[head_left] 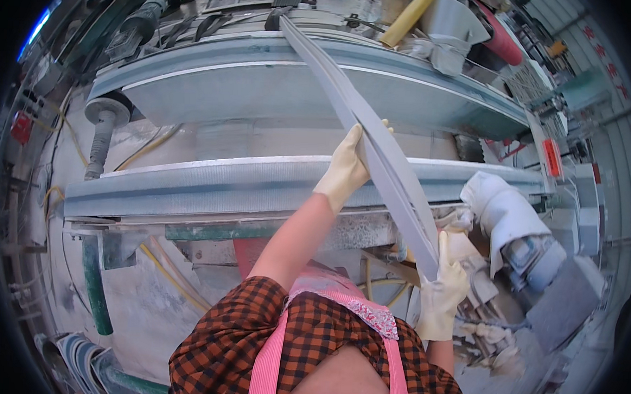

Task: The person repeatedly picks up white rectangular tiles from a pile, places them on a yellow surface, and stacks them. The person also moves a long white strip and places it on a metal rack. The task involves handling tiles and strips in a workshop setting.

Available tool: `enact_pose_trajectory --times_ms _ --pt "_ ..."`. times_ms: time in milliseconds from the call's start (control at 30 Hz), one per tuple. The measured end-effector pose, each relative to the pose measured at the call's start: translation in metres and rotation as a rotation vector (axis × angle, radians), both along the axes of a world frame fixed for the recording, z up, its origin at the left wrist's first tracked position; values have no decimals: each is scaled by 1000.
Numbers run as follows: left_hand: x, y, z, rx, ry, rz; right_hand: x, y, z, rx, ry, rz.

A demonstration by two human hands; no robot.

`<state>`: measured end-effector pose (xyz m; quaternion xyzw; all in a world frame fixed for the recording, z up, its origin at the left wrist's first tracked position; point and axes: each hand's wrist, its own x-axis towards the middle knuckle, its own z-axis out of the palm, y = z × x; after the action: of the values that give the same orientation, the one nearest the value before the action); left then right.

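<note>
Head view. A long grey stone strip (374, 140) runs diagonally from the far machine bed down toward the person. The left hand (345, 170), in a cream glove, grips the strip near its middle, fingers wrapped over its far edge. The right hand (443, 294) (also gloved) holds the strip's near end, fingers closed around it with the forefinger lying along the edge. Below the strip lie two long grey stone slabs (260, 184) on the dusty machine. A white-wrapped motor housing (501, 212) stands just right of the strip's near end.
</note>
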<state>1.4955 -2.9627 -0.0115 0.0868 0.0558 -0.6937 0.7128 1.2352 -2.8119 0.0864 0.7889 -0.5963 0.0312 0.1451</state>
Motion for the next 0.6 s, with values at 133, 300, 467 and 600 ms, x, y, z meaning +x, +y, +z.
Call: enact_pose_trajectory --times_ms 133,300,467,600 --pt "-20 49 -4 -54 65 -55 -14 61 -7 90 -71 -121" --pt "-35 102 -31 -185 209 -82 -19 123 -18 13 -337 16" --pt "-44 134 -43 -87 73 24 -32 162 -19 42 -371 93" --pt "-44 144 -33 -222 141 -40 -46 177 -29 168 -396 9"
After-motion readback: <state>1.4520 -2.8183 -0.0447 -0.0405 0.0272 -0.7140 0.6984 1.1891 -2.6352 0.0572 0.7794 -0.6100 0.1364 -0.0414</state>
